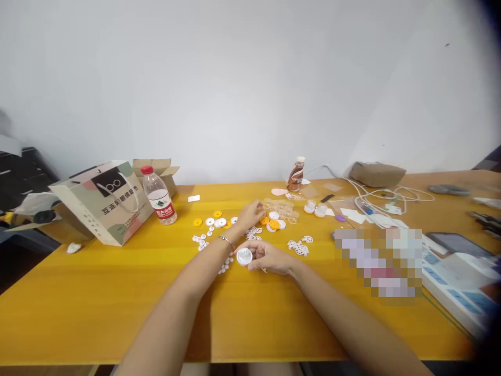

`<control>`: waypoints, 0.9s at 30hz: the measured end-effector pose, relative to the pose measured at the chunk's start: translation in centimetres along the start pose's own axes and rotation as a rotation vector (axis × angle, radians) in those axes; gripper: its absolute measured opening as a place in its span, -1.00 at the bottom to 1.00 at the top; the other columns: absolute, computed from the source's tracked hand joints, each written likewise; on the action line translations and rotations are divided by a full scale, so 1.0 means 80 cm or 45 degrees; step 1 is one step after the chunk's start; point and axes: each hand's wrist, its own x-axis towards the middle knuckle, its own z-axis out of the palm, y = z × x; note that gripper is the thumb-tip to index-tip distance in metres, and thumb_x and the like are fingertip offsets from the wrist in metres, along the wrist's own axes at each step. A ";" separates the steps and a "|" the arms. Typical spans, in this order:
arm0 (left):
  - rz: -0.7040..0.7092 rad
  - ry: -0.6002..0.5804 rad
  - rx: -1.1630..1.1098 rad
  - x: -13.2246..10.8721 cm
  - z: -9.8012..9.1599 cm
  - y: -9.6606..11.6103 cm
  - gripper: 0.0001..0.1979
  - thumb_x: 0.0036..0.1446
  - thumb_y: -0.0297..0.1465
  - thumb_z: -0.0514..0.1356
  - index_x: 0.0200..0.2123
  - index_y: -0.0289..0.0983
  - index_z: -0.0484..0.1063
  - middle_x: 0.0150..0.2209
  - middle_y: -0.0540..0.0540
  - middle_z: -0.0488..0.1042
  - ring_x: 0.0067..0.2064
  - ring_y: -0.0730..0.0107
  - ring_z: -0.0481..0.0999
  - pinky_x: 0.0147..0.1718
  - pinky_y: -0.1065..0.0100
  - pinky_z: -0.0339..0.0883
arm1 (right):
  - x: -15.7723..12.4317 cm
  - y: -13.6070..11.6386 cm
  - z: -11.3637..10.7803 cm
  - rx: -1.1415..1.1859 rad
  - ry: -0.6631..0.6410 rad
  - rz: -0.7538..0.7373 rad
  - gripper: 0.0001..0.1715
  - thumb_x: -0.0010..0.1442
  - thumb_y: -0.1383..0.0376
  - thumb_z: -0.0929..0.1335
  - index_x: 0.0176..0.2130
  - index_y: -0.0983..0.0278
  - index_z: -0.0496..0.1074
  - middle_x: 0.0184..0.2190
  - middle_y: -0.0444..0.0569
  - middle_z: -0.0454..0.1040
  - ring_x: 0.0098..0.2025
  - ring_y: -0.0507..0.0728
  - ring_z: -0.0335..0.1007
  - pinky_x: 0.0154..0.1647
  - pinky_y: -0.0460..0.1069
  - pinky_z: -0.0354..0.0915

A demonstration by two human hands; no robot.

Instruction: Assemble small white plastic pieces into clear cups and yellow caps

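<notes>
My right hand [272, 257] holds a small white round plastic part [245, 256], its hollow face turned up, between thumb and fingers. Farther forward, my left hand [251, 215] reaches over the table with its fingers curled together; whatever is in them is hidden. Right beside its fingertips lie clear plastic rings or caps [287, 211] and yellow discs [274, 224] mixed with white ones. White perforated pieces [253, 233] are partly covered by my left wrist, and small white knobs [201, 241] lie to its left.
A water bottle [159, 198], a paper bag [105, 201] and an open carton [169, 177] stand at the left. At the back is a brown drink bottle [296, 175]. White cables [360, 196], papers [354, 215] and a blurred-out patch [379, 266] lie to the right.
</notes>
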 end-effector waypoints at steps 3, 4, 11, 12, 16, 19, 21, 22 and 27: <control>-0.065 0.126 -0.100 -0.016 -0.022 0.001 -0.70 0.06 -0.37 0.10 -0.11 -0.30 0.23 -0.22 -0.15 0.41 -0.19 0.37 0.40 -0.21 0.33 0.27 | 0.003 0.003 -0.003 -0.040 0.104 -0.010 -0.56 -0.21 0.28 0.47 -0.25 0.31 0.40 -0.40 -0.12 0.42 -0.37 -0.05 0.30 -0.36 -0.16 0.19; -0.083 0.153 -0.137 -0.026 -0.032 0.001 -0.68 0.08 -0.33 0.07 -0.08 -0.30 0.20 -0.23 -0.15 0.41 -0.21 0.39 0.40 -0.24 0.35 0.28 | 0.004 0.004 -0.005 -0.066 0.144 0.000 -0.60 -0.17 0.26 0.46 -0.27 0.32 0.40 -0.41 -0.11 0.42 -0.40 -0.06 0.30 -0.38 -0.16 0.19; -0.135 0.278 -0.671 -0.116 -0.110 0.010 -0.74 0.07 -0.27 0.09 -0.21 -0.30 0.33 -0.30 -0.09 0.43 -0.29 0.44 0.41 -0.25 0.38 0.28 | 0.012 0.009 -0.008 -0.193 0.350 0.048 -0.65 -0.10 0.13 0.41 -0.42 0.37 0.38 -0.55 -0.11 0.41 -0.55 -0.07 0.27 -0.48 -0.13 0.19; -0.098 0.254 -0.647 -0.125 -0.115 0.014 -0.75 0.06 -0.28 0.11 -0.21 -0.30 0.34 -0.28 -0.09 0.42 -0.26 0.42 0.40 -0.22 0.38 0.27 | 0.012 0.009 -0.008 -0.208 0.359 0.046 -0.64 -0.10 0.12 0.41 -0.41 0.37 0.38 -0.55 -0.11 0.41 -0.56 -0.07 0.27 -0.49 -0.13 0.18; -0.001 0.160 -0.612 -0.141 -0.117 0.026 -0.76 0.07 -0.32 0.11 -0.19 -0.29 0.35 -0.21 -0.13 0.41 -0.19 0.38 0.39 -0.18 0.35 0.27 | 0.011 0.008 -0.007 -0.260 0.361 0.046 -0.62 -0.10 0.13 0.41 -0.35 0.37 0.39 -0.54 -0.11 0.40 -0.54 -0.06 0.27 -0.47 -0.12 0.18; -0.008 0.204 -0.602 -0.140 -0.114 0.030 -0.76 0.06 -0.31 0.12 -0.19 -0.28 0.34 -0.24 -0.12 0.41 -0.21 0.38 0.40 -0.20 0.34 0.28 | 0.009 0.007 -0.007 -0.296 0.374 0.040 -0.62 -0.10 0.12 0.40 -0.36 0.37 0.39 -0.55 -0.12 0.38 -0.54 -0.07 0.25 -0.48 -0.13 0.16; -0.009 0.240 -0.593 -0.140 -0.112 0.030 -0.75 0.06 -0.31 0.12 -0.19 -0.28 0.34 -0.25 -0.11 0.41 -0.22 0.38 0.40 -0.21 0.35 0.28 | 0.008 0.006 -0.006 -0.312 0.386 0.041 -0.62 -0.11 0.11 0.40 -0.37 0.38 0.40 -0.55 -0.12 0.37 -0.54 -0.07 0.23 -0.49 -0.13 0.15; 0.007 0.246 -0.577 -0.141 -0.112 0.030 -0.75 0.05 -0.31 0.13 -0.19 -0.28 0.34 -0.25 -0.11 0.40 -0.22 0.39 0.40 -0.20 0.35 0.28 | 0.008 0.005 -0.006 -0.313 0.383 0.039 -0.61 -0.11 0.12 0.40 -0.36 0.37 0.40 -0.55 -0.12 0.37 -0.53 -0.07 0.22 -0.48 -0.13 0.15; 0.135 0.066 -0.448 -0.151 -0.105 0.030 -0.76 0.03 -0.34 0.16 -0.21 -0.29 0.36 -0.27 -0.12 0.39 -0.23 0.38 0.39 -0.21 0.35 0.27 | 0.008 0.005 -0.001 -0.325 0.358 0.006 -0.60 -0.11 0.15 0.40 -0.28 0.35 0.41 -0.54 -0.15 0.33 -0.54 -0.07 0.18 -0.48 -0.13 0.15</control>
